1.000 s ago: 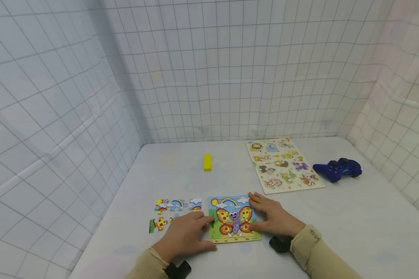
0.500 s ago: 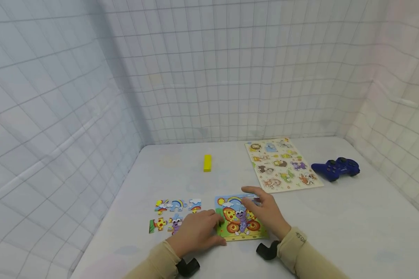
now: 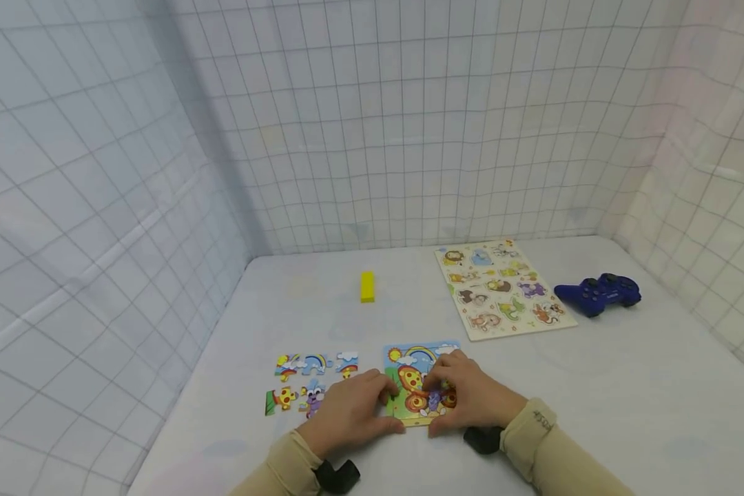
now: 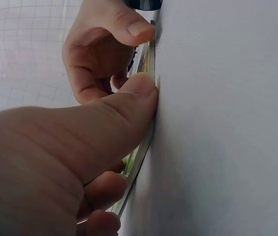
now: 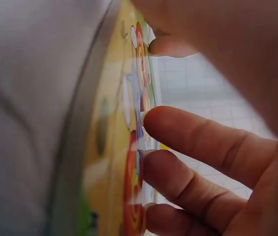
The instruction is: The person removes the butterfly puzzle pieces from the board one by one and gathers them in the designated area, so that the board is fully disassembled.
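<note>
White table (image 3: 310,296) bears a butterfly puzzle (image 3: 412,380) near six o'clock. The left hand (image 3: 350,411) pinches its eight-o'clock edge; the right hand (image 3: 471,394), fingers bent, holds it at four.

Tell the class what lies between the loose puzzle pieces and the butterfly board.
In the head view, the left hand covers the nearer part of that gap; farther back, bare table separates the loose pieces from the butterfly board.

Butterfly puzzle board (image 3: 412,379) — smooth printed face is showing a glossy sheen. Game controller (image 3: 598,295) — shell is looking like smooth plastic. Worktop (image 3: 310,310) is showing a matt surface; sleeves (image 3: 290,458) are appearing as matt cloth; wall covering (image 3: 378,138) is resembling wrinkled fabric.
</note>
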Available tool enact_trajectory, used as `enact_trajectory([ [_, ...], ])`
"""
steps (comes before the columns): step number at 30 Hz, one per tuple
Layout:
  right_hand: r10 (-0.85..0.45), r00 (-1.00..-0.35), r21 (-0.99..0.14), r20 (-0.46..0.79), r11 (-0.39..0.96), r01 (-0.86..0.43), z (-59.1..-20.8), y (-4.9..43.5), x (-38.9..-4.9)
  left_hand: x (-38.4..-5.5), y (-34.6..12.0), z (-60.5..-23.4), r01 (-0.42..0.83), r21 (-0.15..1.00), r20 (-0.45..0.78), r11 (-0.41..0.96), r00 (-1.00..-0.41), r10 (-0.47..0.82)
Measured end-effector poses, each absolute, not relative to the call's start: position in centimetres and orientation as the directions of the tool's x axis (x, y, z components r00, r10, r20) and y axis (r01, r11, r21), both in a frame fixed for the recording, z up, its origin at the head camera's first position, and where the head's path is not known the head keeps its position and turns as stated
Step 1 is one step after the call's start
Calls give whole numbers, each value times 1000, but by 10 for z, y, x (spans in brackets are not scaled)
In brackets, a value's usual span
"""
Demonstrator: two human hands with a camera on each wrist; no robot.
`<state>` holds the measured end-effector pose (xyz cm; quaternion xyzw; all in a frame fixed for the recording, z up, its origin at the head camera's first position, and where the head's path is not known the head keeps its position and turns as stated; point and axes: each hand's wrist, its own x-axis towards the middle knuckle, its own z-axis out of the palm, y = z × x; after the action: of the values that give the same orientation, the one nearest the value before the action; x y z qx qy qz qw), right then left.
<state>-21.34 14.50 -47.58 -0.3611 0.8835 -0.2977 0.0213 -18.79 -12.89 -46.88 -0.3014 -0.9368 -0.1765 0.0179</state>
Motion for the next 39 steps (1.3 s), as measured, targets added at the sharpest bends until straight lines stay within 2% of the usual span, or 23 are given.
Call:
enact_trajectory([
  [10,-651,-735,-544,188,554,-630,-473,145,-212,-189,-129,-465,534,367,116,762,-839,532],
  [17,-659,-721,-495,216,562,-662,-473,145,-213,-190,-129,-466,496,395,92,773,-859,504],
  [29,-648,-724,-510,235,552,-660,-470,144,-212,-190,-128,-473,501,441,154,745,-860,487],
  [34,-638,-739,-526,218,561,-639,-470,144,-211,-191,-126,-475,455,543,163,706,-881,444],
  [39,-632,-747,-538,205,565,-626,-471,144,-210,-192,-126,-477,384,719,183,579,-909,375],
])
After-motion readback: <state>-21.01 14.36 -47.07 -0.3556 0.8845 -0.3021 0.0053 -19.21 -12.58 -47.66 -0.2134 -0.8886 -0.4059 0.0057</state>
